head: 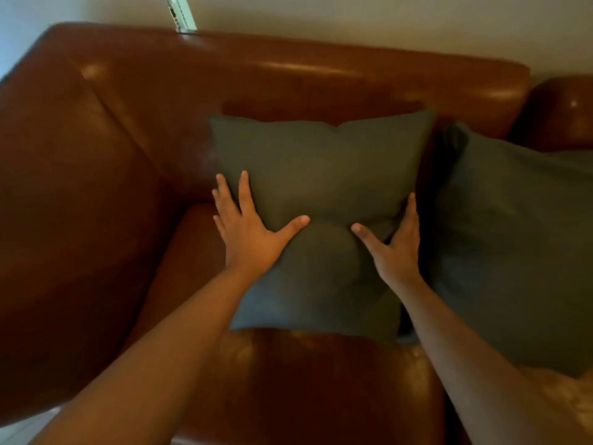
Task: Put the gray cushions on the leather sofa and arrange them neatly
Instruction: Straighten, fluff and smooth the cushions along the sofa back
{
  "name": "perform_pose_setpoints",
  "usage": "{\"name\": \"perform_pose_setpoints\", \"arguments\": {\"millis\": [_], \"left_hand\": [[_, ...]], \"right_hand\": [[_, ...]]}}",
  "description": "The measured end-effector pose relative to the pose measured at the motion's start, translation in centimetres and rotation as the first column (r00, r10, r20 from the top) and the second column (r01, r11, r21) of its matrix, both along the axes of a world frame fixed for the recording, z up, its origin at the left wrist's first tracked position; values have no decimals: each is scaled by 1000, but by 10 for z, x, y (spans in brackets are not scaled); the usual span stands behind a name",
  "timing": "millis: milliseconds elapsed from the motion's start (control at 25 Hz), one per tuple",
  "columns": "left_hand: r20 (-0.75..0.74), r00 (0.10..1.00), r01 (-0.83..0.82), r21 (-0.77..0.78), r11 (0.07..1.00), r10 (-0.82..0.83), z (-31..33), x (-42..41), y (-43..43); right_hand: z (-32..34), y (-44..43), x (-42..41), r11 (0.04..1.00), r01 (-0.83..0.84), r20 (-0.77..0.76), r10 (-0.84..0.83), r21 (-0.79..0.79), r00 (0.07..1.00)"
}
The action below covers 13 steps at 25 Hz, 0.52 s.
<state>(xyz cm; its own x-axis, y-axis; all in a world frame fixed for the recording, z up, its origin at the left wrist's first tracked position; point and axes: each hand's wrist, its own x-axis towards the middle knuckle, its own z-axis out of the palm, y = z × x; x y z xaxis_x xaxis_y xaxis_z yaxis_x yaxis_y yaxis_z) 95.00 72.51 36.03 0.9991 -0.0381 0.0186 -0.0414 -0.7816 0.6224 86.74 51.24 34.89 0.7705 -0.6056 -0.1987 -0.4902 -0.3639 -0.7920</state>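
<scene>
A gray cushion (321,175) leans against the backrest of the brown leather sofa (288,81), its lower edge on the seat. My left hand (247,226) lies flat on the cushion's left side, fingers straight and spread. On its right side my right hand (394,242) presses with straight fingers, thumb stretched toward the middle. The fabric dents between the two thumbs. A second gray cushion (519,245) stands right beside the first, also against the backrest.
The sofa's wide left armrest (64,220) rises at the left. The seat's front edge (305,380) is bare leather. Another brown leather piece (561,114) shows at the far right, and a pale wall (353,20) runs behind the backrest.
</scene>
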Motion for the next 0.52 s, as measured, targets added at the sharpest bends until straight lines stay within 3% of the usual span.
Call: {"name": "perform_pose_setpoints", "arguments": {"millis": [80,160,280,520], "left_hand": [[-135,991,-66,-313,948,24,-3,18,8],[-293,955,-175,-448,877,41,-11,34,25],[-389,920,-208,-384,900,47,-19,41,39],[-297,955,-166,-457,874,26,0,43,51]], "right_hand": [[1,-10,3,997,43,-9,-42,64,999],[2,-11,4,983,85,-53,-77,162,996],[-1,-10,2,956,101,-73,-84,275,994],[12,15,2,901,39,27,-56,431,998]]}}
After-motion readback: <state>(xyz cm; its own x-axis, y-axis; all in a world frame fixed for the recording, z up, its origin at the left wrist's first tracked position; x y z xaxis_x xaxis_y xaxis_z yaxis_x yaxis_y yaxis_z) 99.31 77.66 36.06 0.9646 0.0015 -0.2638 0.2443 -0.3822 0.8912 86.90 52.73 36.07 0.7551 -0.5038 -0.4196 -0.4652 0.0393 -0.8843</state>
